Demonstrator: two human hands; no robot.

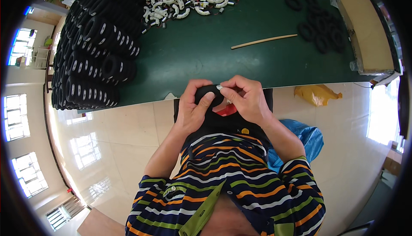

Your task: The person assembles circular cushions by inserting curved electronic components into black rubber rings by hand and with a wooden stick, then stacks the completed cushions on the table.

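Two bare hands share one matte black, rounded piece that looks like a thick soft ring (pixel 205 93), held up at the near edge of the dark green tabletop (pixel 189 60), above the person's lap; whether it touches that edge cannot be told. The left hand (pixel 194 104) grasps its left side, thumb pressed flat across the near face and fingers bent over the top. The right hand (pixel 248 100) is closed at the opposite end, thumb and forefinger pinching by a small white patch (pixel 219 87) on the upper right edge; whether they grip the patch itself or the black rim beside it is hidden. Judging by the dull surface, the piece should be light, springy and hardly slippery, more likely to squash or twist than break. The thick curved body seems the best hold, with a broad thumb spreading the pressure, while the white patch looks small enough to call for fingertips and a gentle pull. Similar black rings with white marks (pixel 88 92) stand in packed stacks at left.
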